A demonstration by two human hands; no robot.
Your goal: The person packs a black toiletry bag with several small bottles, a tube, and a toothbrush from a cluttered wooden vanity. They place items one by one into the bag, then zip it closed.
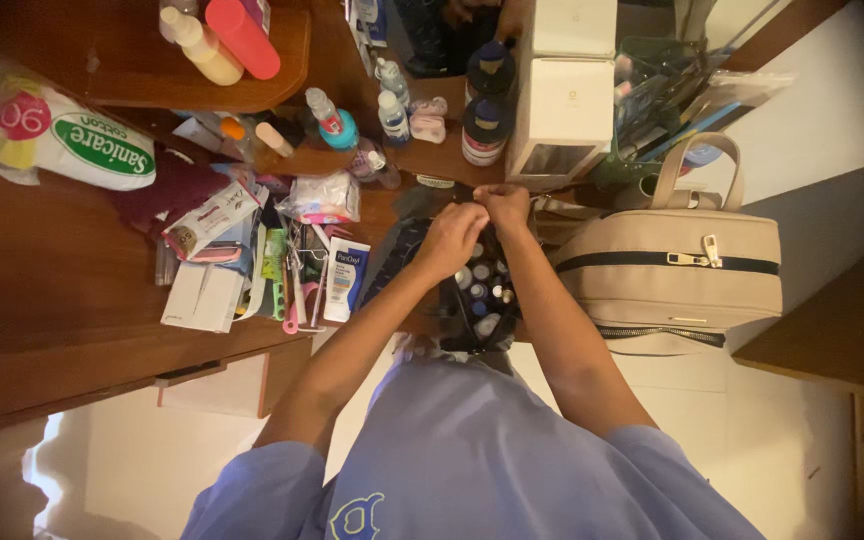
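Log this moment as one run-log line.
left hand: on dark pouch | right hand: at pouch rim | beige bag: beside, zipped

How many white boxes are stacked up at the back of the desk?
2. One white box stands just beyond the hands, left and right; the other white box sits behind it, touching. More may be hidden behind them.

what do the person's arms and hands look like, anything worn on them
Both arms are bare from the upper arm down. Short, loose sleeves of a light blue shirt end above the elbows. The left hand and right hand wear no gloves, and no watch or bracelet shows at the wrists. Rings cannot be made out at this size.
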